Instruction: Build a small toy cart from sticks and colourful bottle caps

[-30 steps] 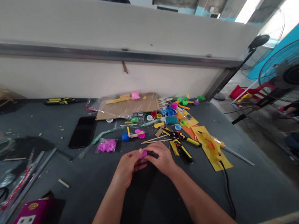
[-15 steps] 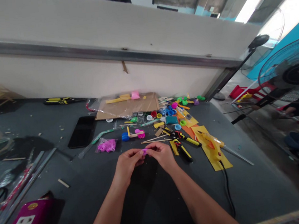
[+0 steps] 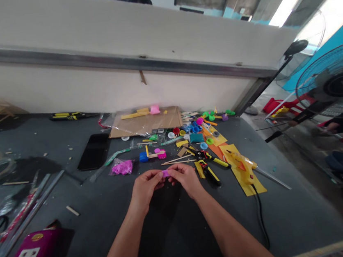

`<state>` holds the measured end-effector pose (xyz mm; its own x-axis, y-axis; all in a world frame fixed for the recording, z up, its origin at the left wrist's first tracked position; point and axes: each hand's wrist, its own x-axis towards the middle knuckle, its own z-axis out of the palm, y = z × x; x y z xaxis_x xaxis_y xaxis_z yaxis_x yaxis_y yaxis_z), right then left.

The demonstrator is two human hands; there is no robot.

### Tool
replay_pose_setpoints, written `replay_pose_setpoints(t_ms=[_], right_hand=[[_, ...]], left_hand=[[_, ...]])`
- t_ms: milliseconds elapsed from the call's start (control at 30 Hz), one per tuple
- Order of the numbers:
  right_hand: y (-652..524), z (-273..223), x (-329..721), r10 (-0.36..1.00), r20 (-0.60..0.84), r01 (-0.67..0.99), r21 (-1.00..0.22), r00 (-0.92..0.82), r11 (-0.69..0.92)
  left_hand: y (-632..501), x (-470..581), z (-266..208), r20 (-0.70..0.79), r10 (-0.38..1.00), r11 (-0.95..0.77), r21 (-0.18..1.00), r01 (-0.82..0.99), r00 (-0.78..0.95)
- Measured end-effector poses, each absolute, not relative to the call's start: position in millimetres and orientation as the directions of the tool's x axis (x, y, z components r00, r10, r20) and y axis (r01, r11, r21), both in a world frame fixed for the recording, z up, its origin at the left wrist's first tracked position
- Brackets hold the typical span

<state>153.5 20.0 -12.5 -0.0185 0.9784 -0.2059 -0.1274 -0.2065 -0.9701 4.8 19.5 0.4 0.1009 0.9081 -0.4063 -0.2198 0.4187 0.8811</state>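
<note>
Between the fingertips of both hands is a small piece of purple modelling clay [image 3: 165, 173]. My left hand [image 3: 145, 187] pinches its left side, with thumb and fingers closed. On the other side my right hand [image 3: 187, 179] grips it the same way. Just beyond my left hand lies a clear bag of purple clay [image 3: 122, 167]. Beyond the fingertips sits a small model of sticks with a blue clay lump [image 3: 143, 157] at one end and a pink clay lump [image 3: 161, 153] at the other. Thin wooden sticks [image 3: 178, 159] lie close to my right hand.
Pliers [image 3: 209, 171] and a yellow glue gun [image 3: 244, 165] on yellow sheet lie to the right, its black cord trailing forward. Farther back are coloured clay pots [image 3: 176, 131] and cardboard [image 3: 146, 123]. A phone [image 3: 93, 151] and a magenta power strip [image 3: 34, 253] are at left.
The purple clay is stretched slightly wider between my fingertips, and more of it shows. Both hands have barely moved, and everything else on the table stays put.
</note>
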Motion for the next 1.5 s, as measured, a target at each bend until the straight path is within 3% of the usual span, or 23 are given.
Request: replay_pose_setpoints(t_ms=[367, 700, 1033, 1267, 1500], right_hand=[[19, -11, 152, 0.973, -0.223, -0.164, -0.960, -0.054, -0.229], [19, -9, 151, 0.981, -0.189, -0.144, -0.971, -0.037, -0.193], [18, -18, 153, 0.999, 0.042, 0.042, -0.998, -0.011, 0.042], [17, -19, 154, 1.000, 0.005, 0.027, -1.000, -0.016, 0.006], [16, -18, 155, 0.993, 0.118, 0.149, -0.981, -0.020, 0.120]], left_hand=[[20, 8, 0, -0.390, 0.914, 0.399, 0.914, -0.077, 0.114], [20, 5, -5, -0.359, 0.927, 0.367, 0.928, -0.066, 0.111], [21, 7, -2, -0.415, 0.905, 0.424, 0.898, -0.118, 0.089], [21, 8, 0, -0.347, 0.933, 0.357, 0.928, -0.109, 0.098], [20, 7, -2, -0.321, 0.939, 0.338, 0.928, -0.158, 0.126]])
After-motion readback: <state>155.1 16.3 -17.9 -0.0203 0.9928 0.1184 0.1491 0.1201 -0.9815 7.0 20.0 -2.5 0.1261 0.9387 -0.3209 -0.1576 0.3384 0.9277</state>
